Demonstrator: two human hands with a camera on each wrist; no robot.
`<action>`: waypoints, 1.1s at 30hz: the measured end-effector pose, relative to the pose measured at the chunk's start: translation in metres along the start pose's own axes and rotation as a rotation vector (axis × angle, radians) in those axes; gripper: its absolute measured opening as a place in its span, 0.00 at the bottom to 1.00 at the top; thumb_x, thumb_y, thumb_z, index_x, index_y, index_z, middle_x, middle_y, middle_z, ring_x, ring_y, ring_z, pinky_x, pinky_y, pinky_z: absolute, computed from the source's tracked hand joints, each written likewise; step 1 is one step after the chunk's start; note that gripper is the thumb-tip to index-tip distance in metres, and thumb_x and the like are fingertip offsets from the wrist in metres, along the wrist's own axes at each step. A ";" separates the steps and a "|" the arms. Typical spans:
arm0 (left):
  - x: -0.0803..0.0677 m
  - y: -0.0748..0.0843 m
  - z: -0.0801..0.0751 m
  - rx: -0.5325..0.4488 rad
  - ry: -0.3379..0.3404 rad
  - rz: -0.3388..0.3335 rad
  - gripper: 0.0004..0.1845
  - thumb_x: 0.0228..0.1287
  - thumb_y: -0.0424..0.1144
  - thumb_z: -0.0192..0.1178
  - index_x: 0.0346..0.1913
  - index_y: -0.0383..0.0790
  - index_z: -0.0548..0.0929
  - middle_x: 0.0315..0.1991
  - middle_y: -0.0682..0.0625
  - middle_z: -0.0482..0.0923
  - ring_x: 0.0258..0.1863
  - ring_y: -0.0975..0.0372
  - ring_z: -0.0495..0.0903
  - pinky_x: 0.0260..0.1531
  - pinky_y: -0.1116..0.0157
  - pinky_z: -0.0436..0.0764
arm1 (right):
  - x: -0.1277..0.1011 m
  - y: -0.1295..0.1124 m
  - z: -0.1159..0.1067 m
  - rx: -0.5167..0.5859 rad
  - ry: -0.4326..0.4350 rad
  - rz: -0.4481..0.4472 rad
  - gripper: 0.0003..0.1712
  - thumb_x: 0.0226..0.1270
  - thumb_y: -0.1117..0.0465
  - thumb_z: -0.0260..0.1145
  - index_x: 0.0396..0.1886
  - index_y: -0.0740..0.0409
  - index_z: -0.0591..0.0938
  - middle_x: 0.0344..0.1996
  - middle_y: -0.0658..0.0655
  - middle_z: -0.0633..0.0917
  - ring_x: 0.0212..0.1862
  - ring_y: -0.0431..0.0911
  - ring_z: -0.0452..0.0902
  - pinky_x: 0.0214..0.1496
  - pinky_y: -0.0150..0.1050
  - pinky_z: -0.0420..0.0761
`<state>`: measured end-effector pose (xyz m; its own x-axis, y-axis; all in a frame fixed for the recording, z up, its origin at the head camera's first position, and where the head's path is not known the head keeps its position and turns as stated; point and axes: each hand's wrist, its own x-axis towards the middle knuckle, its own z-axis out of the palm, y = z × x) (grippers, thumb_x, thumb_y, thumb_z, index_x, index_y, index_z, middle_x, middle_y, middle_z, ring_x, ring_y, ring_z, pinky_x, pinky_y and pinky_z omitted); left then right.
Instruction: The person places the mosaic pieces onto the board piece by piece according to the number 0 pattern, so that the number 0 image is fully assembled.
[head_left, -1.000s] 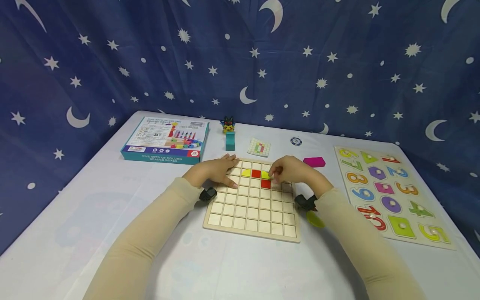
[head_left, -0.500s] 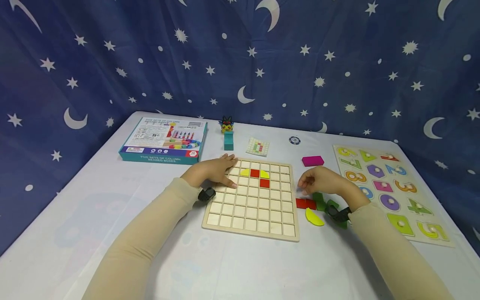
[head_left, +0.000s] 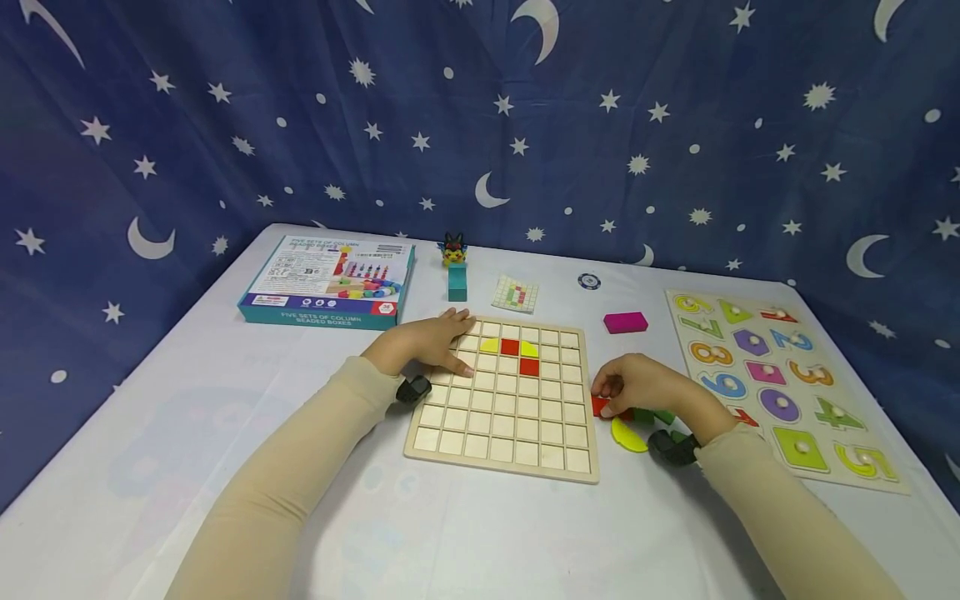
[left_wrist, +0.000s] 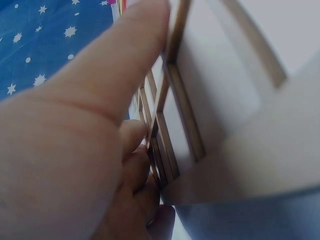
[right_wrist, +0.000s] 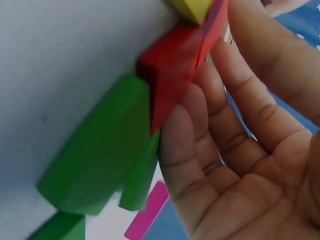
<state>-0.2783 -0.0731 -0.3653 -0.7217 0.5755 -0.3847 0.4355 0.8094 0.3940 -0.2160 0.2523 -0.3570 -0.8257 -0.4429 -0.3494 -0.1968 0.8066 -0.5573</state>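
My left hand (head_left: 427, 343) rests on the left edge of a wooden grid board (head_left: 501, 470), fingers spread and thumb extended over the cells. Two red square tiles (head_left: 529, 367) and two yellow rounded tiles (head_left: 490, 345) sit in the board's upper cells. Right of the board, my right hand (head_left: 637, 385) pinches a red square tile (head_left: 597, 403) between thumb and fingertips, low at the table. Another red tile (right_wrist: 170, 55) lies against it in the right wrist view, partly behind my hand. Green blocks (right_wrist: 100, 150) adjoin these, and a yellow half-round piece (head_left: 628, 435) lies nearer me.
Behind the board lie a small pattern card (head_left: 515, 294), a teal block (head_left: 457, 283), a toy figure (head_left: 453, 249) and a chip (head_left: 589, 282). A magenta block (head_left: 626, 322) and number puzzle board (head_left: 780, 375) are at right. A box (head_left: 326, 282) stands back left.
My right hand has left the board's upper cells, moved right and toward me, and come down on the loose red tiles. My left hand has stayed in place.
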 end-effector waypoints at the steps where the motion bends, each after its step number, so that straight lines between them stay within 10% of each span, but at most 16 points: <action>1: 0.000 0.000 0.000 0.000 0.000 0.001 0.52 0.54 0.56 0.63 0.73 0.41 0.43 0.74 0.46 0.35 0.73 0.52 0.32 0.69 0.50 0.43 | 0.000 -0.001 0.001 -0.010 0.004 0.002 0.12 0.47 0.66 0.72 0.33 0.60 0.81 0.25 0.52 0.78 0.29 0.44 0.71 0.33 0.36 0.74; 33: 0.000 -0.001 0.000 -0.002 0.003 -0.009 0.52 0.53 0.57 0.63 0.73 0.43 0.44 0.74 0.47 0.35 0.73 0.53 0.31 0.69 0.50 0.43 | 0.006 0.001 -0.024 0.016 0.081 -0.001 0.05 0.52 0.69 0.68 0.32 0.62 0.84 0.23 0.52 0.80 0.28 0.44 0.73 0.32 0.36 0.75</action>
<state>-0.2789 -0.0736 -0.3658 -0.7269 0.5679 -0.3861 0.4281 0.8144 0.3919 -0.2337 0.2599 -0.3419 -0.8655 -0.4104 -0.2873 -0.1899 0.7994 -0.5700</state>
